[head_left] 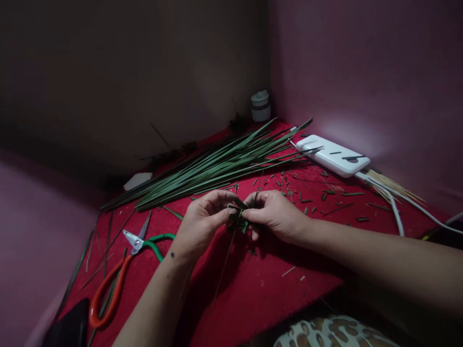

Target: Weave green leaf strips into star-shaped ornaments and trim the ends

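Between my two hands, just above the red surface, is a small piece of folded green leaf strip [238, 218], with a thin stick-like strand running through or beside it. My left hand [208, 219] pinches its left side between thumb and fingers. From the right, my right hand [269, 212] grips the same piece, thumb and forefinger close to the other thumb. The fingers hide part of the folds. Scissors [135, 246] with one orange and one green handle lie with blades apart, left of my left hand. Beyond both hands spreads a bundle of long green leaf strips [206, 161].
A white power bank [333, 155] with white cables [396, 212] lies at the right. Behind stands a lidded white jar [261, 106] in the corner. Leaf offcuts [307, 200] litter the red cloth [267, 299]. A dark flat object [70, 325] is at lower left. Walls close in both sides.
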`<state>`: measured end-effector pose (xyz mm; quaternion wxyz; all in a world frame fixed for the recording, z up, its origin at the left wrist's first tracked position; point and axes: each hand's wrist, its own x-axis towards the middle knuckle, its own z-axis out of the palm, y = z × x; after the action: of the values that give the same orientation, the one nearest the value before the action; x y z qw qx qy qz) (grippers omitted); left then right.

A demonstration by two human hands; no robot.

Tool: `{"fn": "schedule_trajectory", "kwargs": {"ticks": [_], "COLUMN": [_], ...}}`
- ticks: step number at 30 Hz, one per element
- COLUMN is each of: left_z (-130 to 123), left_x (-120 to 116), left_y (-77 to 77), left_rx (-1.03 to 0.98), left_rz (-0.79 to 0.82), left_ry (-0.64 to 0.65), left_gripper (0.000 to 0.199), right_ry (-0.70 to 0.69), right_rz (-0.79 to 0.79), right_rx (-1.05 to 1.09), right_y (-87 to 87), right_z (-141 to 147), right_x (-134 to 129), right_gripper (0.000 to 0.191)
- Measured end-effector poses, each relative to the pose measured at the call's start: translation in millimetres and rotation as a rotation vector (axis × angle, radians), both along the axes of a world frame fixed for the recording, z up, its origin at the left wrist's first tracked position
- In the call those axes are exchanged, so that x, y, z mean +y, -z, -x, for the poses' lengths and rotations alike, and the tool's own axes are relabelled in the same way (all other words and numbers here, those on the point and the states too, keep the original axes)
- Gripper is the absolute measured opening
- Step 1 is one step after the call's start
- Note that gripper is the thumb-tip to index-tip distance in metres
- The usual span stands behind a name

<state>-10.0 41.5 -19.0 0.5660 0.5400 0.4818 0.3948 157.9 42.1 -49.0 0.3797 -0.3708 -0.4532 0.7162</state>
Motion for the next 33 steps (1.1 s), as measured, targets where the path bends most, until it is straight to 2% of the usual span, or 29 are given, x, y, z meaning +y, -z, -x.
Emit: {"fn": "schedule_trajectory", "kwargs": {"ticks": [7, 13, 22, 25, 28, 31, 33], "left_z": [0, -1, -5, -1, 2, -1, -7], "left_x": [-1, -4, -7, -7, -7, -10, -13], "left_y": [-1.2, -6.1, -8.3, -9.0, -14.7, -19.9, -19.3], "left_rx": [-0.043, -0.021, -0.053, -0.047, 0.056, 0.177, 0.187], "left_rz": [-0.018, -0.047, -0.106, -0.101, -0.087, 0.0, 0.05], "left_ry": [0.054, 0.046, 0.06, 0.028, -0.007, 0.103, 0.14], "left_gripper": [0.025, 0.03, 0.041, 0.04, 0.031, 0.024, 0.022], "right_ry": [-0.009, -0.08, -0.08, -0.023, 0.095, 0.184, 0.214], "right_rz": [0.043, 0.018, 0.004, 0.021, -0.018, -0.103, -0.145], "right_rx": [-0.007, -0.044, 0.004, 0.009, 0.011, -0.026, -0.05], "right_y": [-5.0, -6.4, -7.4, -8.7, -9.7, -9.5, -8.9], "right_z": [0, -2, -3, -3, -4, -6, -6], "right_x": [0, 0, -1, 0, 2, 5, 6], "right_gripper": [0.01, 0.005, 0.011, 0.01, 0.009, 0.007, 0.005]}}
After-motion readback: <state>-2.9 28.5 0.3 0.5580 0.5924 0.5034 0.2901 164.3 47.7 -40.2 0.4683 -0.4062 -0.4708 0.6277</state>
